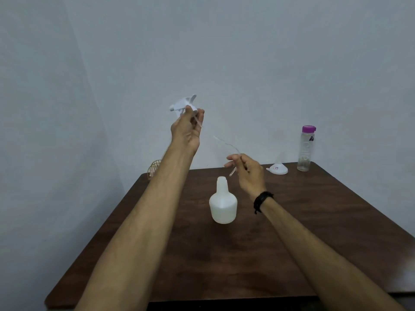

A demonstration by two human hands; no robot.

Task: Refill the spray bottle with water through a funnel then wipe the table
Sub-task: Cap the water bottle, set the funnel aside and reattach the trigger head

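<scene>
Spray bottle (223, 204) upright mid-table, long axis vertical, open neck up; white, translucent, head off. Left hand (187, 129) raised, fingers clamped round white trigger head (183, 104), nozzle pointing left. Right hand (248, 173) pinches clear dip tube (226, 143) above bottle, tube slanting up-left. Funnel (278, 168), mouth down, and water bottle (305, 149) near far right edge of table (314, 232).

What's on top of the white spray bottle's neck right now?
Nothing. The spray bottle stands open-necked on the table; the left hand holds the trigger head aloft. The bottle is opaque, so its contents are hidden.
</scene>
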